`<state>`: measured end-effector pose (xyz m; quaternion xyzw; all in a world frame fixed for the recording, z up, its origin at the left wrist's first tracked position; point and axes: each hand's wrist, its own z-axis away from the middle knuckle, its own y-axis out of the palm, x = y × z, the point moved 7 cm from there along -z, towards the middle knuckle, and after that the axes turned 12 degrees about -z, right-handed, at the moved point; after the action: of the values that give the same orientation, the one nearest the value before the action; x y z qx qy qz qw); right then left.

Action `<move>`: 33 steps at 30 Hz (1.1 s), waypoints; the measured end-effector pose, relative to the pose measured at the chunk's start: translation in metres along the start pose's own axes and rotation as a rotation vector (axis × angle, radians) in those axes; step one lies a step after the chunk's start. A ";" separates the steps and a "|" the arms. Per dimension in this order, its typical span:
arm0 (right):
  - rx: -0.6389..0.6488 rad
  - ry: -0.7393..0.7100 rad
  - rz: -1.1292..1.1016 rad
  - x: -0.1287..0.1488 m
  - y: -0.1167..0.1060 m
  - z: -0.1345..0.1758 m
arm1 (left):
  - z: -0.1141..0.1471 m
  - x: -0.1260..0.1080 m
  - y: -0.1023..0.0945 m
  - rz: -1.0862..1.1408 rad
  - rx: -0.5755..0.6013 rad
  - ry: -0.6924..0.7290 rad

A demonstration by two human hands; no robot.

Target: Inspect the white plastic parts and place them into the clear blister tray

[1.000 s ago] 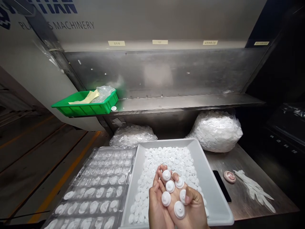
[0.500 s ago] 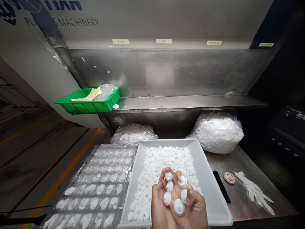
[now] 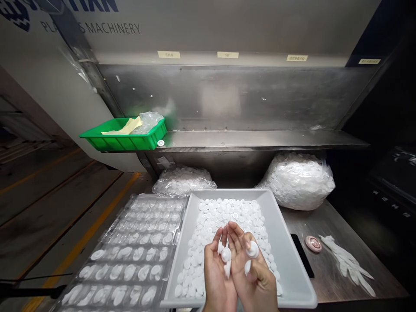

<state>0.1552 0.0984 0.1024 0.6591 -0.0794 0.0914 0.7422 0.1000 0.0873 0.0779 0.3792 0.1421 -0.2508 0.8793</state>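
My left hand [image 3: 215,273] and my right hand [image 3: 256,281] are cupped side by side, palms up, above a grey tray [image 3: 282,242] full of small round white plastic caps [image 3: 224,209]. A few caps [image 3: 226,255] rest in the curled fingers and palm of my left hand. On my right hand, one stepped cap [image 3: 252,250] sits at the bent fingers, and another cap [image 3: 248,268] is held at the thumb. The middle of the right palm shows bare skin. To the left, a clear blister tray [image 3: 130,262] has rows of pockets with white pieces in them.
Clear bags of white parts stand behind the tray, one left [image 3: 184,181] and one right [image 3: 300,182]. A green bin [image 3: 123,141] sits on the metal shelf [image 3: 260,138]. A black flat object [image 3: 302,255], a pink round object [image 3: 313,244] and white gloves [image 3: 347,262] lie at right.
The large cap that lay in my right palm is gone from there. Caps in my left hand have shifted and tilted, and my fingers are straighter. The view has moved slightly.
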 end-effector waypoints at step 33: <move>0.285 0.088 1.535 0.029 -0.007 -0.005 | -0.021 0.004 -0.017 -0.180 0.259 -0.057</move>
<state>0.1854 0.1035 0.1020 0.5044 -0.4712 0.6147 0.3818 0.0923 0.0915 0.0519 0.4678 0.1169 -0.3554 0.8008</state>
